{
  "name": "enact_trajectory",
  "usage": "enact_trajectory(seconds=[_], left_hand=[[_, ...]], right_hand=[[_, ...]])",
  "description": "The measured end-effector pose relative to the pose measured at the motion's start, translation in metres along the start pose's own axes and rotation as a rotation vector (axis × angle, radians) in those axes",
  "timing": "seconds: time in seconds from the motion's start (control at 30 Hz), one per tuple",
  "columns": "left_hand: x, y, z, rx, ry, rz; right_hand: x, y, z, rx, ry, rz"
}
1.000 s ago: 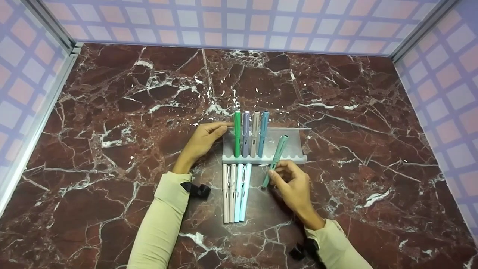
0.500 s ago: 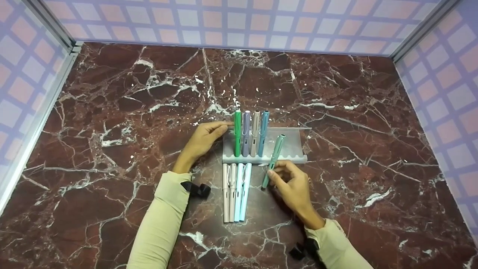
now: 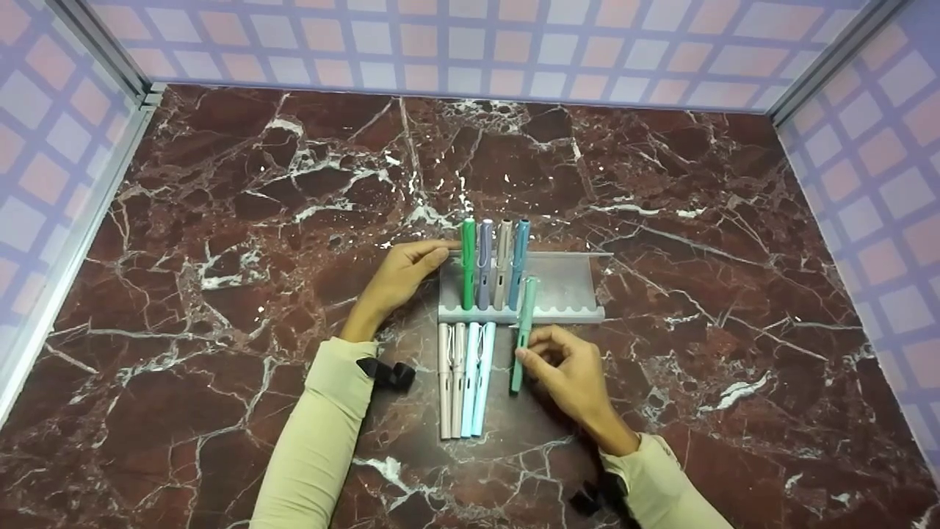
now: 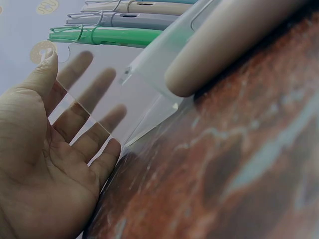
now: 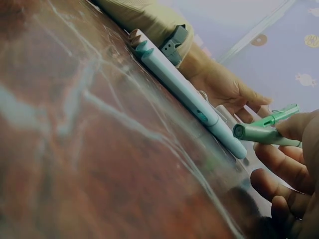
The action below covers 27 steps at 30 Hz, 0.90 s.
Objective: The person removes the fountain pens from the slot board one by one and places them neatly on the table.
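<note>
A clear pen stand [image 3: 565, 279] with a notched front ledge has green [image 3: 468, 272], purple [image 3: 484, 275], taupe [image 3: 502, 272] and blue [image 3: 518, 268] pens leaning upright in it. At its left edge, my left hand [image 3: 400, 275] holds the stand; in the left wrist view, the fingers [image 4: 87, 117] show through the panel behind it, thumb at the edge. My right hand [image 3: 573, 367] pinches a teal-green pen [image 3: 524, 323] between thumb and fingers, just before the ledge. The pen's upper end overlaps the ledge in the head view.
Before the stand, two taupe pens [image 3: 445, 397] and two light-blue pens [image 3: 481, 389] lie side by side on the dark red marbled tabletop [image 3: 220, 184]. Checked panels [image 3: 470, 44] enclose the back and sides. A black wrist mount [image 3: 389, 375] sits at each cuff.
My right hand has shifted slightly left and toward me, bringing the teal-green pen closer to the blue one and more upright. My left hand and the standing pens keep their places.
</note>
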<state>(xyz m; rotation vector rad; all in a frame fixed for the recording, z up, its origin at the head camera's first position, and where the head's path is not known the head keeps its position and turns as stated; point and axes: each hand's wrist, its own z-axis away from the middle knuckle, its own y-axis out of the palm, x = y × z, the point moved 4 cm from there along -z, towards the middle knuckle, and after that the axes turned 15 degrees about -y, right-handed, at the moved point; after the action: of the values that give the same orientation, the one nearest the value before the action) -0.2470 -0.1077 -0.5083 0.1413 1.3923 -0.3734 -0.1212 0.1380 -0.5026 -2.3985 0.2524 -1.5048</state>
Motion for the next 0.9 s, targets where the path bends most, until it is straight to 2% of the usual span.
enact_trajectory(seconds=[0.13,0.33,0.43,0.73,0.9], left_hand=[[-0.001,0.0,0.0,-0.002,0.001,-0.011],[-0.001,0.001,0.0,0.004,0.002,-0.029],[-0.001,0.001,0.0,0.008,0.001,-0.027],[0.0,0.0,0.001,-0.006,-0.02,-0.046],[0.001,0.0,0.0,0.0,0.005,-0.033]], right_hand=[[0.003,0.003,0.005,0.034,0.032,-0.004],[0.011,0.011,0.016,0.117,0.1,0.054],[0.016,0.015,0.02,0.147,0.106,0.074],[0.022,0.019,0.026,0.157,0.127,0.162],[0.023,0.019,0.026,0.171,0.147,0.205]])
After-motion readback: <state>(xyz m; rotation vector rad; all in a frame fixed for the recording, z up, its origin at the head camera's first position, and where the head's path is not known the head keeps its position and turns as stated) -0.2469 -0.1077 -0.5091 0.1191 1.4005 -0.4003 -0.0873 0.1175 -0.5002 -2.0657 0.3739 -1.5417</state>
